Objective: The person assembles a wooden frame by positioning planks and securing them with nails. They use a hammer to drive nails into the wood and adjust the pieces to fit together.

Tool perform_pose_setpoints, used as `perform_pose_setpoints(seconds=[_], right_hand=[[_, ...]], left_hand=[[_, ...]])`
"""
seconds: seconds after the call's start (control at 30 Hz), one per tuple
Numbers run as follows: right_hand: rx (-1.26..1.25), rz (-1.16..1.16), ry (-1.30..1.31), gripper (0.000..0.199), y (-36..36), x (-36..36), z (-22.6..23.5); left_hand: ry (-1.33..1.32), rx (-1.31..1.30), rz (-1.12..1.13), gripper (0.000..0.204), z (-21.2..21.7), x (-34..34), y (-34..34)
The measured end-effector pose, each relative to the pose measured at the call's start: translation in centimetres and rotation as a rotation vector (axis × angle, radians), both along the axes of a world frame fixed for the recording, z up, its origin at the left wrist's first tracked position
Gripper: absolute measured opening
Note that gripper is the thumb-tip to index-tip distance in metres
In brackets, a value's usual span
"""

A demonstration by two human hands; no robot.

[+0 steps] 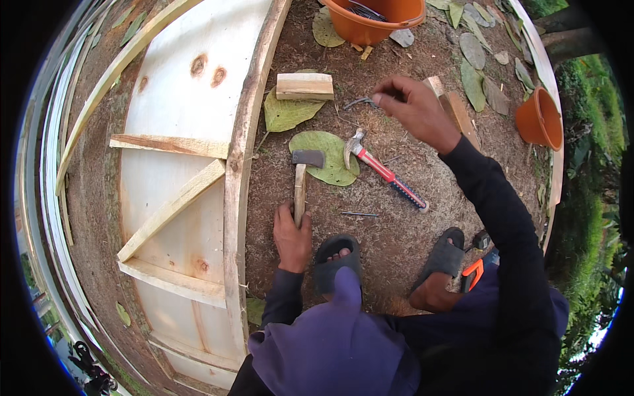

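My left hand point(292, 239) is closed round the lower handle of a small hatchet point(300, 188), its dark head resting over a broad green leaf point(320, 146). Out to the right, my right hand point(417, 111) is pinched shut, with a few grey nails point(357, 103) sticking out leftward from the fingertips. Between the two hands lies a claw hammer point(389, 174) with a red and blue grip, its head at the leaf's edge. One loose nail point(360, 214) is on the soil below the hammer. A short wood block point(304, 86) sits on another leaf.
A wooden frame with a pale panel point(191, 72) and braces point(173, 210) stands along my left. An orange bucket point(376, 25) holding nails is at the far side; another orange bucket point(539, 120) is at right. A tape measure point(481, 239) and an orange-handled tool point(471, 276) lie beside my right foot.
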State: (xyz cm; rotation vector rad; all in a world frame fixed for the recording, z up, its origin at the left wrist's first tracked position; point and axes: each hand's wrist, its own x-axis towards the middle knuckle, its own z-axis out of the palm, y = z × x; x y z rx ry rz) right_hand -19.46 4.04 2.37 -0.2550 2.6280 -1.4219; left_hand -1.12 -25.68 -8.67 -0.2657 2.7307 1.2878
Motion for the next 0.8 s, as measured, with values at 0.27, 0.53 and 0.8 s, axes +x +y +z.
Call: perform_pose_setpoints(seconds=[0.27,0.53,0.8], right_hand=[[0.537,0.499,0.039,0.022,-5.2,17.7,-10.7],[0.541,0.496,0.115,0.016,-5.5,17.6,-10.2],[0.198,0.308,0.029,0.017,-6.2,15.3,-10.1]], left_hand=[[0.063,-0.034,-0.006,0.036,-0.3,0.7,0.6],[0.474,-0.165,0.055,0.027,3.8,-1.9,-2.3],[0.394,-0.413,0.276,0.042,5.9,1.2,-7.2]])
